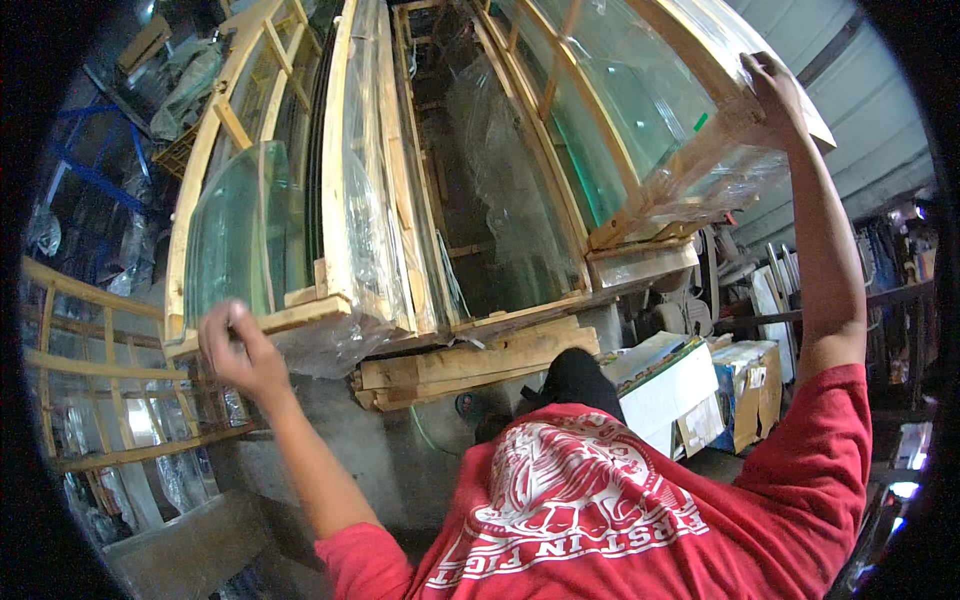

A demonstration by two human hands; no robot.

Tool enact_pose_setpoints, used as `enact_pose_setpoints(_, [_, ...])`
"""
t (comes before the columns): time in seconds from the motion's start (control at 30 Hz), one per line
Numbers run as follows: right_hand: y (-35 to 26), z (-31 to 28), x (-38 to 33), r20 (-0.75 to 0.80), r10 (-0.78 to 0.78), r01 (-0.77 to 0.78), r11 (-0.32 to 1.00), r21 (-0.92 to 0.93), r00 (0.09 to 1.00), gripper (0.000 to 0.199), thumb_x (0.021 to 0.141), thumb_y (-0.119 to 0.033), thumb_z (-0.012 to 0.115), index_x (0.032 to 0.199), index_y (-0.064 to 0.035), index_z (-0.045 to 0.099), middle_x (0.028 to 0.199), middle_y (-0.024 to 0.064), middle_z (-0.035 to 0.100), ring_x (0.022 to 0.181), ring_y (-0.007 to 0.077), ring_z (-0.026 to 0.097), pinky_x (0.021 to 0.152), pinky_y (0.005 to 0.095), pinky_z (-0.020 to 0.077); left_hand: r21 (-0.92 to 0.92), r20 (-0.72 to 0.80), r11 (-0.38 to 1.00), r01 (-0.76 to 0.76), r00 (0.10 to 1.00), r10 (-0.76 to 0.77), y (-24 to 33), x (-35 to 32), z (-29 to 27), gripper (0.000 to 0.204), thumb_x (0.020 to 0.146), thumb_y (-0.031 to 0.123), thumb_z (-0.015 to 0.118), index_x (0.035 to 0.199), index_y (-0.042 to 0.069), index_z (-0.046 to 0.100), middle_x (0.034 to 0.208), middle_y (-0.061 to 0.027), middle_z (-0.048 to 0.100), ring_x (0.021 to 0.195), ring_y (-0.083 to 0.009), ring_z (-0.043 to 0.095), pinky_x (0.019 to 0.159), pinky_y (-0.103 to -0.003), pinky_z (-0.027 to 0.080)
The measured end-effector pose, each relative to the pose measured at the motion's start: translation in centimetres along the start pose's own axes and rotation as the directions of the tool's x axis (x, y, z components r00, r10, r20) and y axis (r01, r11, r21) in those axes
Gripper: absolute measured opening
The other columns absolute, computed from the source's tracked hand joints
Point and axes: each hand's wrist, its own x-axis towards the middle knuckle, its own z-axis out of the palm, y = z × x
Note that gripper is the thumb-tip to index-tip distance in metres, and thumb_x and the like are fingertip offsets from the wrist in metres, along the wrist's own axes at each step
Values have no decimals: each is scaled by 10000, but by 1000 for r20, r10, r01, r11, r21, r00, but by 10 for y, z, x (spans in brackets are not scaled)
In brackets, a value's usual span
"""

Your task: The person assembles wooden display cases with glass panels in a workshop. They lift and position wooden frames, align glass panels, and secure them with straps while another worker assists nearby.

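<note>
My right hand [773, 88] is raised high at the far right. Its fingers curl over the upper corner of a plastic-wrapped wooden crate [722, 70] that holds curved, greenish glass panes [640, 95]. Lower down on the left, my left hand [240, 350] is beside the front bottom rail of another wooden crate [300, 318]. Motion smears its bent fingers, and I cannot tell whether they touch the wood. Behind that rail a stack of curved glass sheets [240, 235] stands upright on edge, several deep.
Between the crates a narrow bay [500, 200] holds crumpled clear film. Loose boards [475, 365] lie below the crate fronts. Cardboard boxes [745, 390] and a white panel [665, 395] stand at the right. A slatted wooden frame [100, 365] is on the left, with blue racking [95, 155] beyond.
</note>
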Motion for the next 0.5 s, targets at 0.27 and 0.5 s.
enact_pose_setpoints(0.27, [16, 11, -13, -394, 9, 171, 892, 418, 919, 378, 953, -353, 564, 1068, -12, 678, 965, 55, 690, 909, 122, 600, 796, 253, 452, -560, 678, 695, 450, 732, 73, 145, -161, 115, 216, 851, 188, 634, 983, 19, 605, 955, -149, 628, 959, -290, 603, 883, -399, 468])
enact_pose_setpoints(0.5, [13, 3, -18, -248, 63, 27, 939, 344, 967, 329, 976, -314, 570, 906, -1, 641, 831, 1, 603, 780, 82, 528, 727, 226, 419, 37, 995, 673, 739, 36, -94, 133, -285, 281, 376, 886, 266, 641, 1115, -22, 561, 1043, -231, 653, 1029, -337, 637, 874, -413, 488])
